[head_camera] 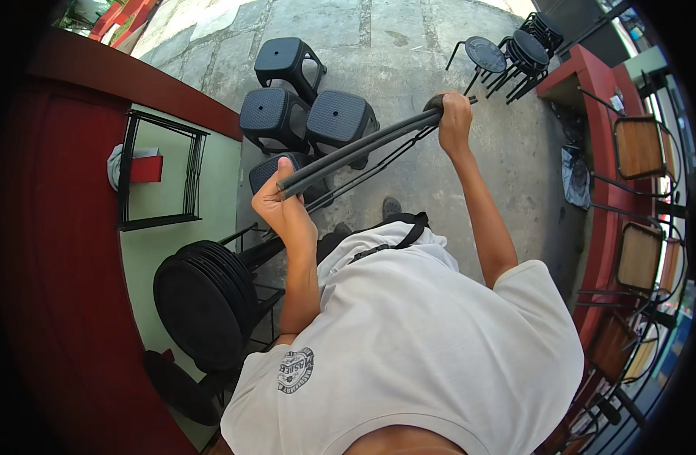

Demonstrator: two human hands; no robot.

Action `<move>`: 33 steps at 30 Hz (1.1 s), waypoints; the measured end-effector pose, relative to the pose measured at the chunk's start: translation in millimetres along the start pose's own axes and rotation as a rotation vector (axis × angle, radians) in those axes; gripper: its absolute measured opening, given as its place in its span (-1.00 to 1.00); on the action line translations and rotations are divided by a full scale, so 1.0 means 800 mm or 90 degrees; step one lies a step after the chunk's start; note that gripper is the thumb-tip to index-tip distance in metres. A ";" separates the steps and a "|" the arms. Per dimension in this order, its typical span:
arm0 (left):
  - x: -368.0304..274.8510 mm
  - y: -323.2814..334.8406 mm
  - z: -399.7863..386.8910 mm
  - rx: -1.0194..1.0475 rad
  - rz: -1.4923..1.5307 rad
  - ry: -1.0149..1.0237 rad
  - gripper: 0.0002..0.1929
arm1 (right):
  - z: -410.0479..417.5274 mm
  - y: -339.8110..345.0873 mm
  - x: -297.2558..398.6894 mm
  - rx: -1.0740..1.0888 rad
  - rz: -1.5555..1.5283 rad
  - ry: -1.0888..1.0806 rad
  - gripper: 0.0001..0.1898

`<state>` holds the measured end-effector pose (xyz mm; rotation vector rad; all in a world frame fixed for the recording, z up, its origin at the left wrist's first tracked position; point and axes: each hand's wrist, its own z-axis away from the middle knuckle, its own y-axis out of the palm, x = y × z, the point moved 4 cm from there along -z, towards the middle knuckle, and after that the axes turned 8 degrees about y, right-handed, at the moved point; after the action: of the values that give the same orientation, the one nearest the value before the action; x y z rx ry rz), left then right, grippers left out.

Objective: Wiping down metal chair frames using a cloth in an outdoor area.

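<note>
A dark metal frame [362, 143] of long parallel bars spans the space in front of my chest, slanting up to the right. At its lower left end, my left hand [285, 207] holds it with the thumb raised along the end of the bars. My right hand [455, 122] is wrapped around the far upper end, beside a dark rounded part [434, 103]. Thinner black rods [376, 169] run below the thick bars. Partly behind the frame, a black plastic stool [268, 170] stands close to my left hand. What the frame belongs to cannot be told.
Several plastic stools [336, 116] stand ahead on the concrete floor [416, 170]. Stacked round black stools [203, 301] are close on my left, near a wall-side rectangular black frame [163, 219]. More round stools [530, 48] stand far right. Wooden-seated chairs [641, 148] line the red ledge [604, 199].
</note>
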<state>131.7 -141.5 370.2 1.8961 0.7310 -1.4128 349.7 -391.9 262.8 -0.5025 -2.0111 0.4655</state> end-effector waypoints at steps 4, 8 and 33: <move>0.025 -0.030 -0.003 0.036 0.024 -0.016 -0.50 | 0.067 0.049 0.228 0.044 -0.159 -0.164 -0.61; -0.003 -0.085 -0.005 -0.020 0.051 -0.031 -0.53 | 0.048 0.054 0.178 0.006 -0.099 -0.176 -0.69; -0.026 -0.181 -0.057 0.018 0.286 -0.110 -0.58 | 0.210 0.050 -0.050 -0.024 -0.581 0.572 -0.48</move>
<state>44.0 -15.8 374.9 1.7869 0.1841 -1.2777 224.9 -398.9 137.0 0.2076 -1.1733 -0.3303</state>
